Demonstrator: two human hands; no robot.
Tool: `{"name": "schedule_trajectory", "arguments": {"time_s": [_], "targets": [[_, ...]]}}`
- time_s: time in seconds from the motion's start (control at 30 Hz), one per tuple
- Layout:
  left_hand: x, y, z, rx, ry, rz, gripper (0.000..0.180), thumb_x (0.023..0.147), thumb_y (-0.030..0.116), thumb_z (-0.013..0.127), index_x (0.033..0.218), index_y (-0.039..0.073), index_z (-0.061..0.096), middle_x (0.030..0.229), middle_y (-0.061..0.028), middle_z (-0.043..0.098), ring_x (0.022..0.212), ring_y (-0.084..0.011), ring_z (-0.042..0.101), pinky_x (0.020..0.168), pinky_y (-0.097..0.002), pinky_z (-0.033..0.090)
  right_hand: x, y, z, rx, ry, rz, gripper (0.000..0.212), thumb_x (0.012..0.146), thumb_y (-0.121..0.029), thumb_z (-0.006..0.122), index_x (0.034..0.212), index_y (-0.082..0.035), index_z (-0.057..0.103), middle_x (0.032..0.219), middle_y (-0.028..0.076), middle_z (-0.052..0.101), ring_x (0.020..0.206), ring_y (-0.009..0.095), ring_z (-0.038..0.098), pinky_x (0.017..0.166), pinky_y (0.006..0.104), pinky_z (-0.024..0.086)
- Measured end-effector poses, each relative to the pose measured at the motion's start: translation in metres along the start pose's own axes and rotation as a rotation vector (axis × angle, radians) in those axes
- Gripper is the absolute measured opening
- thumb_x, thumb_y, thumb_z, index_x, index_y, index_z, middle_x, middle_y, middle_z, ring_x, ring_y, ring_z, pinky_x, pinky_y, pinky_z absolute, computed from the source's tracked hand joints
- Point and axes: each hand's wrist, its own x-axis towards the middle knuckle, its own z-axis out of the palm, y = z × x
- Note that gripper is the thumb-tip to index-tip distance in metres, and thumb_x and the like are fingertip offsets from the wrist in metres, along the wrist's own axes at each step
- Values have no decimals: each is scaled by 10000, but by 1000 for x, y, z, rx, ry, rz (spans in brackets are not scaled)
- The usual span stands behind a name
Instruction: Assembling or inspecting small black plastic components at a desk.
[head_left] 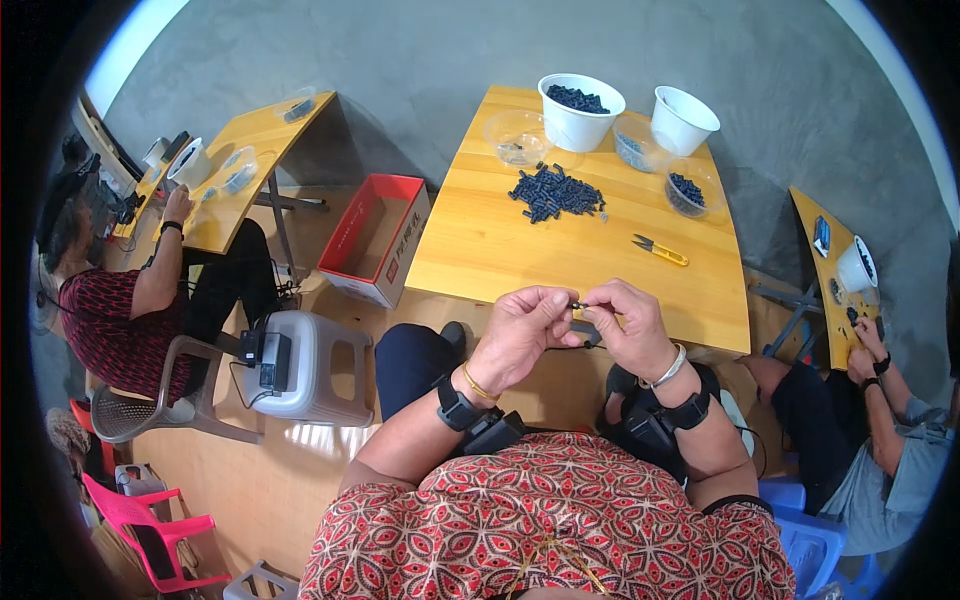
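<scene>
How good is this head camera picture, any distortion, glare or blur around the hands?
Head view: strong fisheye bend, the wooden table edges curve and the corners go black; soft daylight, faint sheen on the tabletop, no harsh glare; the left hand and right hand are sharp, but the small dark part pinched between them is too tiny to make out.

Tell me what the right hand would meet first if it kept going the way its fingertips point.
The right hand points left toward the left hand, so it would meet those fingertips almost at once; both pinch one small dark part between them.
</scene>
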Motion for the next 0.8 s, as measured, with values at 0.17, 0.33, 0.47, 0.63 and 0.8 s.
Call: {"name": "schedule_trajectory", "arguments": {"time_s": [0.17,0.33,0.47,0.63,0.8], "targets": [[5,-3,-1,-67,-3,16,196,877,98,506,1013,-29,567,804,-64,582,678,-111,534,684,-317,526,0,10,6,31,43,39,80,741,12,591,809,-3,553,725,110,561,643,238,568,570,300,447],[26,-18,-11,173,65,77,164,852,66,541,974,-31,590,813,-66,597,702,-119,557,684,-293,510,-2,38,15,-27,91,13,69,737,9,581,795,-4,546,730,109,551,652,258,550,583,313,446],[58,-39,-28,882,200,440,85,776,39,610,851,8,635,717,-52,604,677,-142,562,632,-273,470,-5,77,25,-106,96,-13,80,710,0,589,779,-18,552,735,95,545,699,271,529,638,344,433],[83,-50,-50,1432,130,685,97,675,58,664,768,51,641,682,-63,601,640,-223,553,630,-330,417,-8,109,32,-383,128,-71,61,680,-2,566,722,-46,568,755,70,543,771,267,508,716,370,399],[80,-49,-43,1647,162,686,87,658,117,671,729,80,636,691,-61,577,703,-236,538,739,-353,346,-8,114,27,-320,152,8,87,681,21,530,729,-36,574,769,88,551,774,283,508,707,369,416]]}}
